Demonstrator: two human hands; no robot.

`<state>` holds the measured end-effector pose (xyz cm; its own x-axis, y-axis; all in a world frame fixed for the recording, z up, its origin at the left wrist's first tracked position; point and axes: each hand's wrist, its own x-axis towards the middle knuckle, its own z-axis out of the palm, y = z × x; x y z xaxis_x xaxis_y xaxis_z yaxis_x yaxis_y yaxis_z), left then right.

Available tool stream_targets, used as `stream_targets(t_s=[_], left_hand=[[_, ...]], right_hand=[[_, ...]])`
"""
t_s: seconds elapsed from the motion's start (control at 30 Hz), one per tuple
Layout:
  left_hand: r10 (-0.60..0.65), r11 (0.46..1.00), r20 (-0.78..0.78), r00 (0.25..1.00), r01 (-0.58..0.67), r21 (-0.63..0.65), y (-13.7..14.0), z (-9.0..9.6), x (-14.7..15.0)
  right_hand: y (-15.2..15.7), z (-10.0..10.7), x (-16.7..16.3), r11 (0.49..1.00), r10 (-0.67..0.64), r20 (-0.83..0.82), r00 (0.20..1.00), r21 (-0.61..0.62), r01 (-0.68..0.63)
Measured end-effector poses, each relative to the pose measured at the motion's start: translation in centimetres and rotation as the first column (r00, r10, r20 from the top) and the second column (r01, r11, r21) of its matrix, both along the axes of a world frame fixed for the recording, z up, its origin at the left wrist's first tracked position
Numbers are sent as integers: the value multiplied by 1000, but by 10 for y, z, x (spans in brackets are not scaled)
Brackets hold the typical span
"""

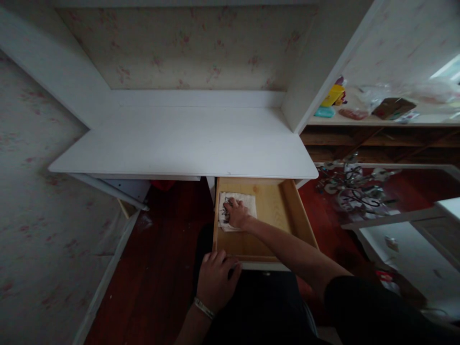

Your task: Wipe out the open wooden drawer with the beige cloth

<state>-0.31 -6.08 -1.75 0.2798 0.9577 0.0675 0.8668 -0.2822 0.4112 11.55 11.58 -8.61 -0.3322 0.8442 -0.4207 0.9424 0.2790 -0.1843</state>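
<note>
Wooden drawer (pixel 273 211) pulled open under white desk (pixel 187 143). White cloth (pixel 247 203) lies flat in drawer's back left corner, directly under right hand (pixel 237 214), which presses on it palm down, fingers spread, nothing gripped. Left hand (pixel 215 280) curls over drawer's front edge at its left corner, fingers clasping the rim. Red-brown floor (pixel 158 268) below.

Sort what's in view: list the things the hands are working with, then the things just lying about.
In use:
- cloth, pressed flat under the right hand
- open wooden drawer, its front edge gripped by the left hand

Lying about:
- white desk top
- yellow box and brown box on the side shelf
- metal chandelier on the floor
</note>
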Motion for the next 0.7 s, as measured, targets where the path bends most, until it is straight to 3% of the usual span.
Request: stream_targets(t_s=[0.13,0.3,0.7], left_hand=[[-7,1000,12,1000,7,-1,1,0,0],[-9,1000,23,1000,10,-10,1,0,0],[-40,999,-21,999,40,9,1,1,0]], right_hand=[[30,-1,-1,998,-61,36,997,-20,62],[36,-2,20,996,-84,16,996,3,84],[30,-10,164,987,-159,69,985,50,156]])
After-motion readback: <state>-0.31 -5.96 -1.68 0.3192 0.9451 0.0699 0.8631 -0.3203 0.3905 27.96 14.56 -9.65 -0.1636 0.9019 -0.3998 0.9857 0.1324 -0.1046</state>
